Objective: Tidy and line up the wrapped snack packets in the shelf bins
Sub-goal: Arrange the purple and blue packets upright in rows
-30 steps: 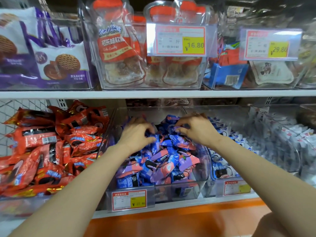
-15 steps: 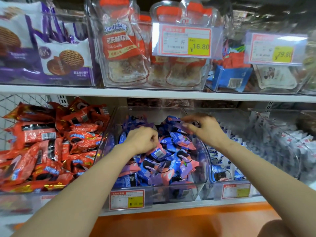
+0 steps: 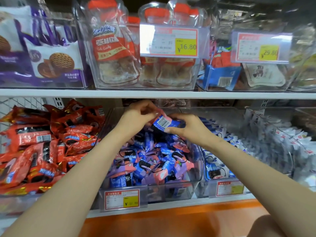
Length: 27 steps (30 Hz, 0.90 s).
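Observation:
A clear plastic bin in the middle of the lower shelf holds a jumbled heap of blue, pink and purple snack packets. Above the back of that heap, my left hand and my right hand together hold one blue and pink packet, barcode side up. The left fingers pinch its pink end and the right fingers grip its blue end.
A bin of red packets stands to the left, bins of blue-white and white packets to the right. The upper shelf board hangs just above my hands, with price tags on its bins.
Both hands have risen from the heap and come together, lifting one packet above the back of the middle bin. The camera view has tilted down slightly.

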Tool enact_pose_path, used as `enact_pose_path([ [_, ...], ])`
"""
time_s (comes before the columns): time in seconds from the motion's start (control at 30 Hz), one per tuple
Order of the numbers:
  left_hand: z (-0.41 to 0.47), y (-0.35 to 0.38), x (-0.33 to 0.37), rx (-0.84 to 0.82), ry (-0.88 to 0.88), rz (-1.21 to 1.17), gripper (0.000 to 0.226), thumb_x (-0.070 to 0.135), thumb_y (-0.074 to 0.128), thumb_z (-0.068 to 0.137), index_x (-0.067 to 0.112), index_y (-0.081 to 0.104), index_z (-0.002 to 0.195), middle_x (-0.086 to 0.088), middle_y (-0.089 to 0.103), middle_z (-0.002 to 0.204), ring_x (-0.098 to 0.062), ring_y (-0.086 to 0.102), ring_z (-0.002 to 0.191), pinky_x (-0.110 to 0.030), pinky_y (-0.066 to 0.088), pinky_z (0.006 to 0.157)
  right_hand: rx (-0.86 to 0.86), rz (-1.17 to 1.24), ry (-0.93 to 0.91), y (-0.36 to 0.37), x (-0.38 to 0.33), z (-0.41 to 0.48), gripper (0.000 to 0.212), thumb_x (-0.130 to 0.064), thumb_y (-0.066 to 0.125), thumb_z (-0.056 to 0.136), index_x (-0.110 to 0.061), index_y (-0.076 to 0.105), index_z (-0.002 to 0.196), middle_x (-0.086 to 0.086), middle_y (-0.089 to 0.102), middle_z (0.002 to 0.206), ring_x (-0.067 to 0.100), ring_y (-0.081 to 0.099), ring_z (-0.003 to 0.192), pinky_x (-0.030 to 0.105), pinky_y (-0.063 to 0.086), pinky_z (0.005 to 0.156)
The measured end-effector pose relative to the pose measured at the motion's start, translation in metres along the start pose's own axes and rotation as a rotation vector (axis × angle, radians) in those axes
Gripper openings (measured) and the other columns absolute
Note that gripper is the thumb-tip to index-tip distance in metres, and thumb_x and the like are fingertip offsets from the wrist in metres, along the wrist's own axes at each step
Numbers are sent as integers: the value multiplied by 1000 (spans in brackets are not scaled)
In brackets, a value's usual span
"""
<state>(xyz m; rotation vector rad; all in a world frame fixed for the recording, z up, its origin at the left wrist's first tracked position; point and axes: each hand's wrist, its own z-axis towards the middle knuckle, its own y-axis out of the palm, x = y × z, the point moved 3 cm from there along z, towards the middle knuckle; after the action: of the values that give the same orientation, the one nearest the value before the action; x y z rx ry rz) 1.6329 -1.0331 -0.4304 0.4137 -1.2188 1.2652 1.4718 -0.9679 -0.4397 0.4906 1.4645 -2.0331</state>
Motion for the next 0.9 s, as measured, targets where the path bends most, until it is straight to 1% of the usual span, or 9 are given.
enact_pose_path([
  [0.07, 0, -2, 2, 39, 22, -29, 17, 1, 61, 87, 18, 60, 84, 5, 64, 82, 4, 59, 66, -15, 51, 64, 84, 40, 18, -4, -2, 3, 41, -23, 75, 78, -11, 63, 115, -2, 66, 108, 10, 58, 99, 17, 41, 81],
  [0.13, 3, -9, -9, 106, -22, -5, 19, 1, 64, 84, 10, 58, 99, 1, 64, 89, -4, 61, 80, -20, 51, 77, 280, 50, 79, -13, 7, 11, 42, -20, 76, 77, -7, 60, 113, 5, 65, 108, 16, 58, 96, 21, 41, 76],
  [0.23, 5, -20, -39, 91, -168, 348, 27, 17, 70, 80, 12, 58, 105, -12, 64, 105, -28, 61, 97, -39, 50, 87, 455, -106, 210, -23, 26, 18, 38, -22, 74, 78, -8, 60, 110, 12, 65, 110, 29, 60, 99, 33, 47, 79],
  [0.33, -5, -18, -66, -89, -306, 744, 34, 25, 67, 84, 16, 59, 116, -11, 59, 122, -29, 54, 111, -32, 45, 89, 285, -343, 132, -12, 34, 20, 38, -15, 67, 81, -17, 59, 117, 9, 62, 120, 31, 59, 105, 31, 43, 79],
  [0.43, -9, -17, -75, -133, -274, 850, 41, 25, 68, 83, 17, 57, 122, -12, 50, 131, -30, 46, 120, -30, 39, 95, 262, -339, 58, -7, 31, 18, 46, -10, 65, 81, -17, 54, 126, 11, 59, 122, 31, 58, 105, 32, 45, 79],
  [0.53, -8, -17, -78, -122, -262, 830, 46, 22, 69, 82, 15, 54, 125, -14, 48, 131, -31, 48, 119, -28, 39, 92, 258, -431, -31, -3, 23, 20, 35, -16, 59, 80, -12, 62, 115, 13, 61, 112, 33, 56, 100, 35, 44, 78],
  [0.67, -8, -15, -77, -116, -239, 805, 46, 22, 72, 81, 13, 55, 123, -13, 49, 131, -30, 51, 117, -28, 39, 90, 57, -503, -45, 13, 26, 25, 38, -34, 48, 78, -19, 72, 105, 9, 64, 111, 33, 58, 100, 36, 45, 84],
  [0.77, -7, -18, -74, -69, -210, 773, 39, 17, 71, 80, 13, 60, 117, -13, 49, 129, -29, 52, 114, -27, 38, 89, 9, -381, 29, 12, 32, 24, 27, -32, 56, 92, -25, 67, 116, 4, 67, 113, 24, 63, 98, 29, 48, 80],
  [0.9, -8, -24, -65, 34, -130, 726, 32, 10, 71, 79, 11, 66, 110, -11, 47, 127, -26, 53, 111, -21, 34, 86, 101, -218, 72, -3, 37, 14, 27, -23, 60, 91, -22, 64, 118, -1, 69, 107, 14, 64, 94, 22, 45, 76],
])
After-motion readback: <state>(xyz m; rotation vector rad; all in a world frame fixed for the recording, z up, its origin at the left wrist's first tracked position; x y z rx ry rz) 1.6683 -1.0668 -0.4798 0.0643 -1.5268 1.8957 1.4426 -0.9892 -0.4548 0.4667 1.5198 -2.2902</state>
